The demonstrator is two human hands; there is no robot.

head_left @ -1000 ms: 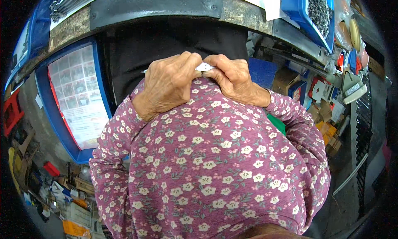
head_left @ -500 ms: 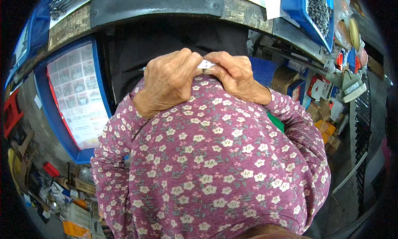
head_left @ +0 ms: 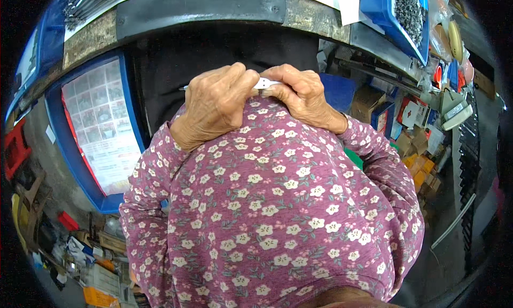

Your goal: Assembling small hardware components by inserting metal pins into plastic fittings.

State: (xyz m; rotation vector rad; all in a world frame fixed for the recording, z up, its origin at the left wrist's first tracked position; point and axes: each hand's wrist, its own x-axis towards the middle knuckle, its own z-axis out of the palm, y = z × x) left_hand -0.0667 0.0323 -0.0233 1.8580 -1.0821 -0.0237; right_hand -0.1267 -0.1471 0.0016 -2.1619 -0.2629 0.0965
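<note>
Cluttered workshop, dark bench edge (head_left: 197,8) across the top: left hand (head_left: 216,107) and right hand (head_left: 302,97) were both clamped on a slim white tool (head_left: 265,84) at centre frame (long axis sideways, metal tip poking past the left knuckles), blue bin (head_left: 395,11) upper right.

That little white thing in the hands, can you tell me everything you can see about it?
The small white thing is mostly hidden. A short, slim white stretch shows between the left hand and the right hand, and a thin pale tip pokes out past the left hand. It looks smooth and hard, maybe plastic, and lies roughly level, held close in front of the flowered purple shirt. Both hands' fingers close around it. What it is cannot be told.
</note>
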